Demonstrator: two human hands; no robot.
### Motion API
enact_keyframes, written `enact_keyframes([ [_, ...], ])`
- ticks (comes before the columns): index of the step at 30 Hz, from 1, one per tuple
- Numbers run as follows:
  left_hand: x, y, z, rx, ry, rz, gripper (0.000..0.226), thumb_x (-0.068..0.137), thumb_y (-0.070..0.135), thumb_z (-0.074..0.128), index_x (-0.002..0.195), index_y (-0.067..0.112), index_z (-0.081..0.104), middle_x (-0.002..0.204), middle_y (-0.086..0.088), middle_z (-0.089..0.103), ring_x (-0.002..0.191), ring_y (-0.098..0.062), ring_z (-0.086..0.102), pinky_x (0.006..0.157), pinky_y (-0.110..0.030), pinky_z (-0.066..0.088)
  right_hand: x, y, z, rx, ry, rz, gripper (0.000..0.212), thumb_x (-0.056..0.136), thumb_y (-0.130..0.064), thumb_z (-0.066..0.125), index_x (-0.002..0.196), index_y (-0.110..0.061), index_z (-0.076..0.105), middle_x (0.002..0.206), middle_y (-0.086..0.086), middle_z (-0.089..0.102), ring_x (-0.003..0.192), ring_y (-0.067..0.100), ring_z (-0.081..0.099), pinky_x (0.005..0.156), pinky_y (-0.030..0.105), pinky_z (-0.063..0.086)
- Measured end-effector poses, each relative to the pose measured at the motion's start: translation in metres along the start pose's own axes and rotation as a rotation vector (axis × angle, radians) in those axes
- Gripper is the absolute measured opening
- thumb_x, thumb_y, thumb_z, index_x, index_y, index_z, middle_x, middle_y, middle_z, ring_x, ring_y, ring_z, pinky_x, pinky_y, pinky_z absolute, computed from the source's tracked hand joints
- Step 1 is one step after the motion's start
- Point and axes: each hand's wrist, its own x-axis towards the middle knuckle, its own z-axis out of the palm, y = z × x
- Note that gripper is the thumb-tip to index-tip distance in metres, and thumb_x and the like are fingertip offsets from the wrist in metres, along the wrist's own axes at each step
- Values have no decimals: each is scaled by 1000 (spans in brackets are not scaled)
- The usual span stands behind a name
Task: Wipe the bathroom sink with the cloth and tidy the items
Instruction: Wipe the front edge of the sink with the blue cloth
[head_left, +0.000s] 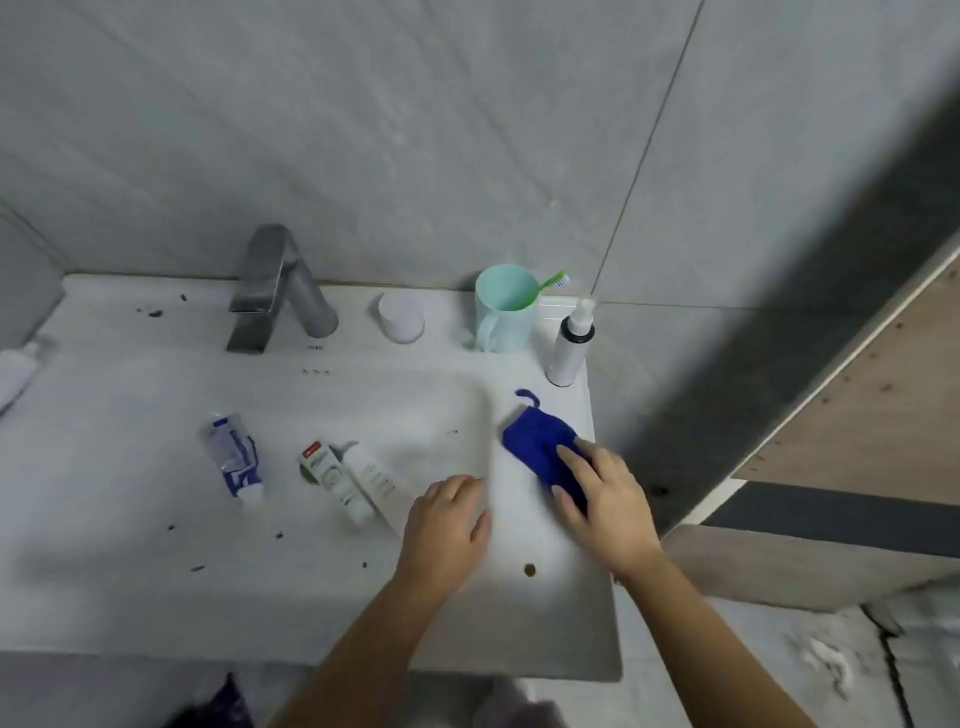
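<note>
A blue cloth (535, 441) lies bunched on the right rim of the white sink (561, 613). My right hand (602, 499) rests on the cloth's near end, fingers laid over it and thumb beside it. My left hand (447, 525) lies flat on the sink's inner right edge, holding nothing. Inside the basin lie a blue-and-white toothpaste tube (236, 457), a white tube with a red-marked end (335, 480) and a plain white tube (376, 480). Dark specks dot the basin and the ledge.
A metal faucet (283, 291) stands on the back ledge, with a white cup (401, 317), a mint mug (506, 309) holding a green toothbrush (550, 283), and a white spray bottle (569, 345). A white tube (18, 369) lies at the far left. A wooden cabinet (857, 415) stands right.
</note>
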Motion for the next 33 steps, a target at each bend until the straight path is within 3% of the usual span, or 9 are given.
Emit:
enact_keyframes([
  [2, 17, 3, 7, -51, 13, -67, 44, 96, 30, 41, 138, 15, 41, 137, -1, 46, 123, -17, 42, 100, -26, 29, 16, 8, 8, -11, -39, 0, 47, 84, -41, 46, 122, -14, 56, 122, 12, 56, 104, 30, 55, 81, 43, 51],
  [8, 34, 8, 28, -158, -53, -122, 51, 95, 32, 47, 142, 19, 33, 143, 2, 38, 127, -12, 39, 101, -21, 29, 43, 22, 30, -149, 118, -179, 40, 81, -39, 46, 112, -19, 63, 110, 11, 63, 97, 27, 50, 69, 39, 48],
  [13, 32, 6, 37, -199, -27, -157, 52, 94, 31, 49, 143, 24, 31, 147, 5, 34, 132, -11, 33, 103, -17, 21, 103, 29, 36, -121, 8, -312, 38, 82, -36, 46, 118, -25, 54, 108, 12, 62, 89, 31, 53, 62, 41, 49],
  [20, 31, 2, 42, -249, 18, -150, 51, 92, 33, 53, 140, 24, 37, 143, 4, 41, 130, -9, 36, 97, -9, 16, 19, 50, 25, -30, 82, -342, 35, 84, -32, 47, 118, -22, 53, 114, 11, 57, 96, 28, 48, 74, 42, 49],
  [28, 31, 0, 43, -242, 52, -143, 52, 93, 35, 51, 141, 30, 33, 146, 9, 35, 133, -6, 30, 97, -8, 11, 113, 30, 35, -94, -1, -317, 39, 83, -38, 47, 114, -21, 63, 110, 12, 62, 96, 29, 50, 74, 42, 45],
  [33, 30, -1, 45, -238, 56, -147, 53, 92, 35, 53, 141, 27, 35, 145, 6, 38, 131, -9, 34, 100, -13, 17, 44, 39, 20, -52, -7, -367, 38, 82, -39, 46, 111, -20, 61, 106, 12, 64, 89, 30, 59, 73, 42, 50],
])
